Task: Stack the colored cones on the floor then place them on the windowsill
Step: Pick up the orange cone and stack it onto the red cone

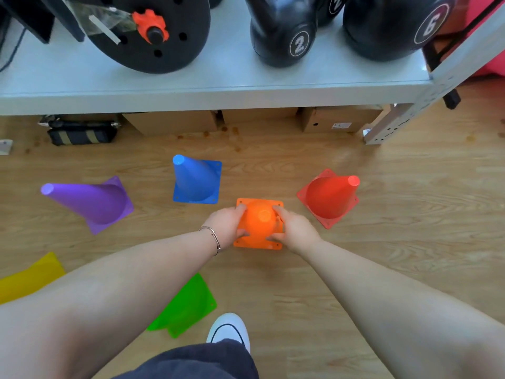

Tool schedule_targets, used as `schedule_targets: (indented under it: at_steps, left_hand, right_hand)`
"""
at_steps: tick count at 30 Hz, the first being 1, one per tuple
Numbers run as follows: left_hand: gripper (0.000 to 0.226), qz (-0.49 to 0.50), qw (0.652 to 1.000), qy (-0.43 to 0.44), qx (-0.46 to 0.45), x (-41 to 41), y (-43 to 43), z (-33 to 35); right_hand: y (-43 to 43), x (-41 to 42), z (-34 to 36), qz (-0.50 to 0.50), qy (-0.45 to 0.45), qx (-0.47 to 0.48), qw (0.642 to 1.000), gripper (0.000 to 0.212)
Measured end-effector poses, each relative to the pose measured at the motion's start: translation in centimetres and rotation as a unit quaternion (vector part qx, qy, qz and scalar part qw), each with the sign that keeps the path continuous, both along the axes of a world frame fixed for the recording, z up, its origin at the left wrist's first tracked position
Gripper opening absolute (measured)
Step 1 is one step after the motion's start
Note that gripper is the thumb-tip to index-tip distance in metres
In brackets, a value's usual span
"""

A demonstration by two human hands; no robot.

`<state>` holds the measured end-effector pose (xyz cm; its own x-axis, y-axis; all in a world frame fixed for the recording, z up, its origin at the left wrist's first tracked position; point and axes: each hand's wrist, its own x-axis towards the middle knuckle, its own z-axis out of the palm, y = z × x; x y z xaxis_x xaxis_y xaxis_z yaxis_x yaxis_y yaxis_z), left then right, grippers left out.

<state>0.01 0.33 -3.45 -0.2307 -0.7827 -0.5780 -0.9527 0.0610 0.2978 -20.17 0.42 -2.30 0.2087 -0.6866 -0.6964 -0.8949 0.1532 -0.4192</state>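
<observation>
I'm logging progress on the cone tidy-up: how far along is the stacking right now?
Nothing looks stacked yet: the purple cone, blue cone, red cone, green cone and yellow cone each sit apart on the floor. In hand: the left hand and right hand grip the orange cone from both sides. Left: nesting all six, then placing the stack on the windowsill.

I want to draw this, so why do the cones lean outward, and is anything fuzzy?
Head view: the wide-angle lens bends things, so the purple cone and red cone tip outward; the orange cone in the middle looks straight down; the forearms at the bottom corners look soft and stretched.
</observation>
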Motion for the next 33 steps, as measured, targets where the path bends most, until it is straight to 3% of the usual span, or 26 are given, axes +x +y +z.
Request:
schedule_targets:
  at_steps: [14, 25, 33]
  left_hand:
    - [0.063, 0.114, 0.98, 0.094, -0.13, -2.3, -2.1, 10.1]
    - [0.062, 0.154, 0.966, 0.115, -0.17, -11.6, -6.1, 16.9]
    - [0.065, 0.18, 0.963, 0.142, -0.14, -17.5, -5.9, 12.6]
  right_hand:
    - [-5.8, -4.5, 10.8, 0.03, -0.103, -0.083, 0.991, 0.087]
    - [-12.4, -12.3, 20.3, 0.13, -0.02, -0.117, 0.984, 0.081]
    - [-12.1, -16.3, 16.2, 0.117, 0.026, -0.085, 0.989, 0.088]
